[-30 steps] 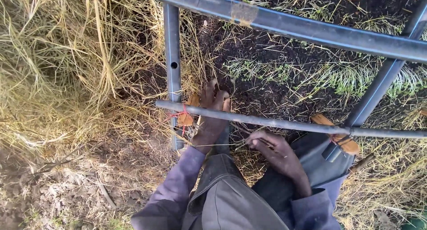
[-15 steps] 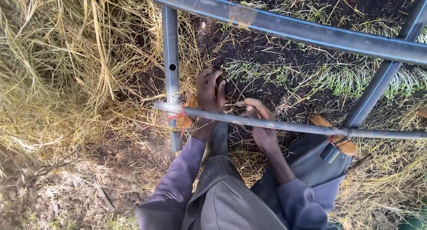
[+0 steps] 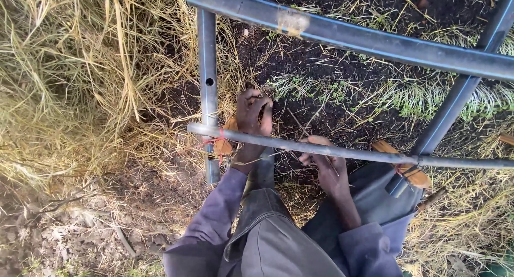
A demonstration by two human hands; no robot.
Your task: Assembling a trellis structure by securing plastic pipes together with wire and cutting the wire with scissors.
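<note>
A metal frame [image 3: 342, 33] boxes in dark soil [image 3: 332, 84]; dry grass [image 3: 80, 84] crowds its left edge. The left hand [image 3: 251, 119] reaches over the thin bar [image 3: 321, 148], fingers curled toward the soil. The right hand [image 3: 324, 162] lies under the bar, pinching a thin straw [image 3: 267, 156].

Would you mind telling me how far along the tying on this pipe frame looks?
Done: red cord binds thin rod to upright pipe. In hand: left hand reaches over the rod; right hand pinches a straw. Left: the right-hand crossing, whose binding is unclear.
</note>
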